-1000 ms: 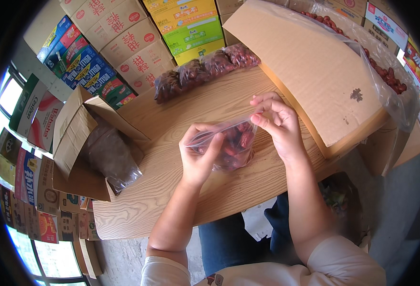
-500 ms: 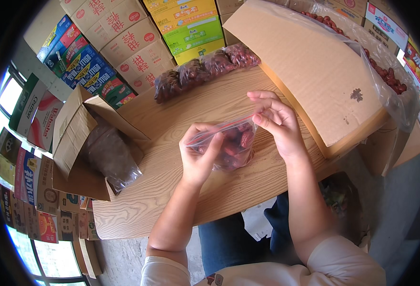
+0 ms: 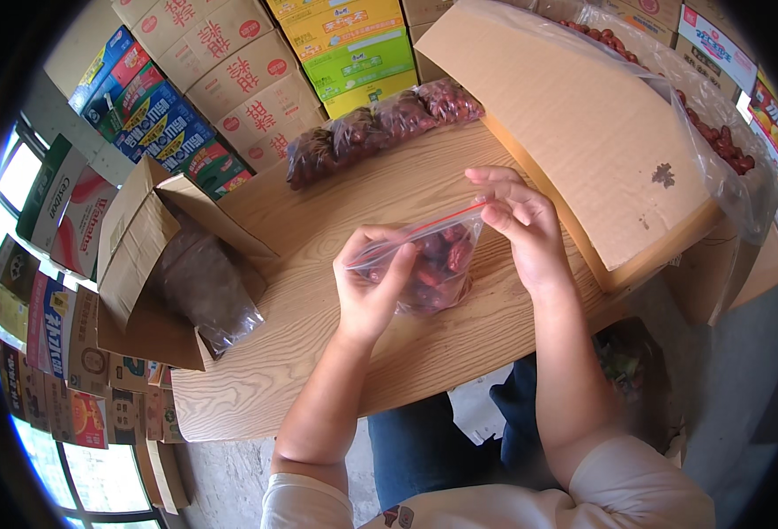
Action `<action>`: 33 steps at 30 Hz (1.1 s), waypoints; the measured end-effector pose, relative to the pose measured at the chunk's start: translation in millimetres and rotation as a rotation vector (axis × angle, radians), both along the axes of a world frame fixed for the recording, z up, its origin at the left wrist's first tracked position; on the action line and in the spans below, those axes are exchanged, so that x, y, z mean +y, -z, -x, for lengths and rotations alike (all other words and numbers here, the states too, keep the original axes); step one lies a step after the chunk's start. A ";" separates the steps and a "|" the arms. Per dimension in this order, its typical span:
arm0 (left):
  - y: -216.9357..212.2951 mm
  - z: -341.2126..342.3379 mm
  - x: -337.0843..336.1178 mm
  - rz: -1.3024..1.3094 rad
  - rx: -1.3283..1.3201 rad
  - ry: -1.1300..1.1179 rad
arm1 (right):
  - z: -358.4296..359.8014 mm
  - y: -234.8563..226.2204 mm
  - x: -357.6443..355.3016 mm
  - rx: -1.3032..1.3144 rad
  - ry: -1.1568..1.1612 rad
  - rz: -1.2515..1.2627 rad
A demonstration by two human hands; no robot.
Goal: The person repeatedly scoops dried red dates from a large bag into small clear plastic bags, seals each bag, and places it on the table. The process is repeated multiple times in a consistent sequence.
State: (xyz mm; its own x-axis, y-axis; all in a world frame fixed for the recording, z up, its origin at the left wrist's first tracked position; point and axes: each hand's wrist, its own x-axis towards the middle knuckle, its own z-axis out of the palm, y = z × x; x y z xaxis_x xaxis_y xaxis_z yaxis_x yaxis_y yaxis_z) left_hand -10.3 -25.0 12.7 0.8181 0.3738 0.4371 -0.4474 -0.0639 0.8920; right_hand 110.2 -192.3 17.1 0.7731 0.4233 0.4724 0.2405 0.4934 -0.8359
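Bag: clear, red fruit inside, above wooden table.
Left hand: closed on bag's left top edge.
Right hand: fingers pinching bag's right corner.

Your left hand and right hand are pinching the zip bag of red dates at 12 o'clock above the wooden table.

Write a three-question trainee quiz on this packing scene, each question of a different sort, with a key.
1. True or false: both hands hold the clear zip bag of red dried fruit.
2. Where does the right hand pinch the bag? A) bottom B) red-striped top edge C) middle
3. Fill in: three filled bags lie along the far edge of the wooden ____.

Key: 1 true; 2 B; 3 table.
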 end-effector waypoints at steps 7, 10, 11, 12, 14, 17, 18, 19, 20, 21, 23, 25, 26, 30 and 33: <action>1.0 -0.7 1.3 -0.030 0.005 -0.006 | 3.1 1.3 1.5 -0.033 -0.036 0.087; -0.8 -3.4 -2.5 -0.056 -0.039 -0.026 | -4.2 7.8 2.8 -0.188 0.022 0.082; -2.0 -3.9 -3.5 -0.054 -0.044 -0.022 | -4.0 8.3 2.2 -0.158 0.008 0.073; -2.3 -4.0 -3.8 -0.051 -0.051 -0.020 | -2.2 6.3 2.2 -0.128 -0.007 0.066; -1.1 -1.7 -1.2 -0.055 -0.020 -0.011 | 2.2 0.8 2.3 -0.092 -0.026 0.081; 1.8 -0.7 0.7 -0.049 -0.003 -0.002 | 6.5 -3.7 5.5 -0.114 -0.038 0.122; 2.0 -1.0 0.4 -0.046 -0.001 0.002 | 5.6 -1.4 7.3 -0.146 -0.043 0.114; 1.2 -1.4 -0.5 -0.050 -0.017 0.008 | 4.4 0.9 8.4 -0.179 -0.047 0.107; -0.1 -2.0 -1.7 -0.053 -0.033 0.013 | 2.5 3.1 8.3 -0.218 -0.021 0.121; -0.9 -2.0 -2.1 -0.058 -0.048 0.017 | 0.7 5.4 8.3 -0.256 0.003 0.134; 1.4 -2.0 -0.7 -0.081 -0.039 0.001 | 0.4 6.1 8.2 -0.271 0.021 0.138; 2.2 -1.6 0.2 -0.083 -0.027 0.000 | 3.1 3.1 7.7 -0.227 0.010 0.124; 1.3 -0.6 0.1 -0.076 -0.018 0.005 | 5.7 1.2 8.5 -0.213 0.010 0.121; 1.5 -0.3 -0.6 -0.067 -0.024 0.007 | 9.1 2.9 14.5 -0.227 0.009 0.128; 1.4 -0.5 -0.9 -0.081 -0.018 0.010 | 9.7 4.0 15.2 -0.196 -0.013 0.127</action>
